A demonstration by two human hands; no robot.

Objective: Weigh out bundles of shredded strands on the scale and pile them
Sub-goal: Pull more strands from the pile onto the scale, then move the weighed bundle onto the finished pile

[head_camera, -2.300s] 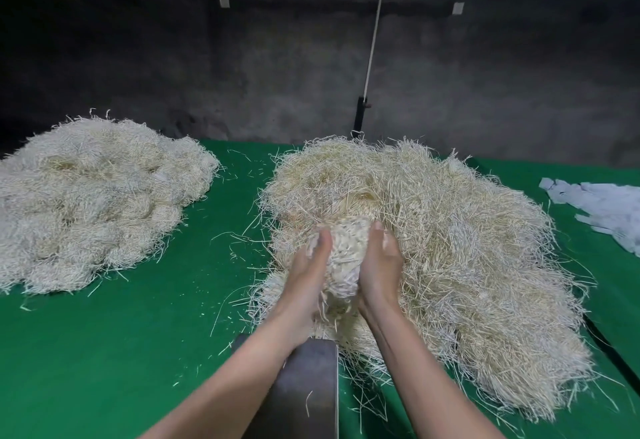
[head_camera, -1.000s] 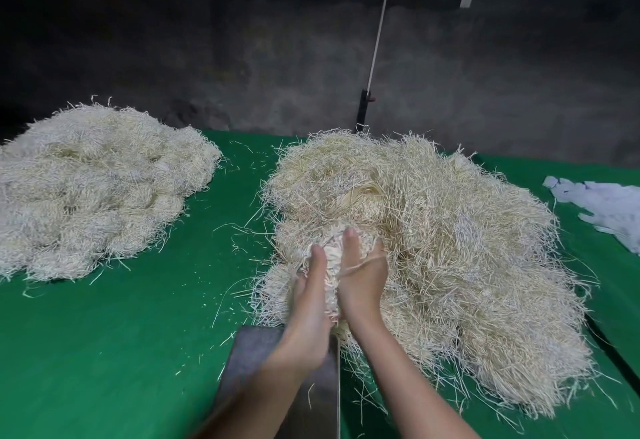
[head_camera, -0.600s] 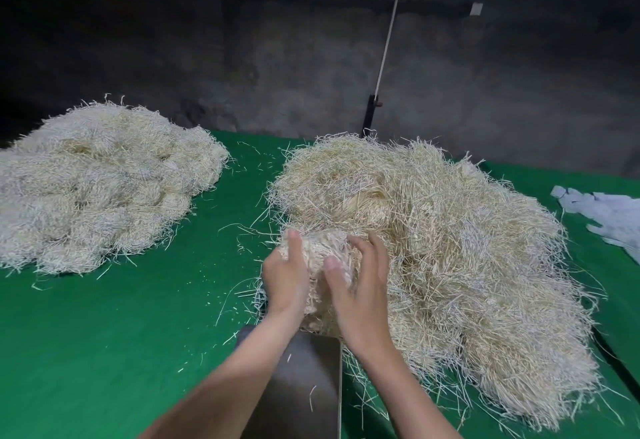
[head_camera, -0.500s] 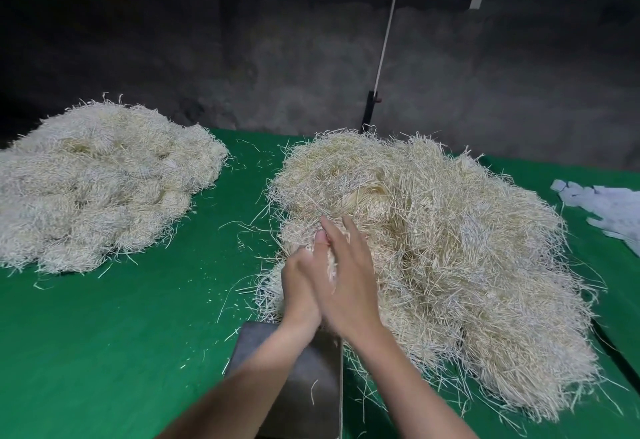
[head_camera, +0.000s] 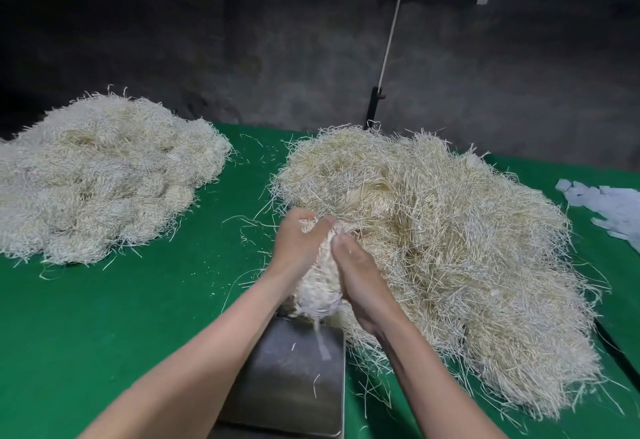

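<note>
Both hands, left [head_camera: 300, 248] and right [head_camera: 360, 277], grip closed on a bundle [head_camera: 317, 288] above the scale [head_camera: 294, 379]; loose strands may shed onto the counter [head_camera: 121, 317], skewing the weight.

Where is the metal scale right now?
The scale sits low in the middle of the head view, on the green table, under the arms, touching the big pile's near-left edge.

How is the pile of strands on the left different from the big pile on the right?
The left pile looks paler and lumpier, as if made of separate bundles; the right pile is yellower and looser. The left pile sits untouched, apart from the hands; the right pile lies against the scale pan, beside both hands. The right pile spreads wider. Both are shredded strands on the green table.
</note>
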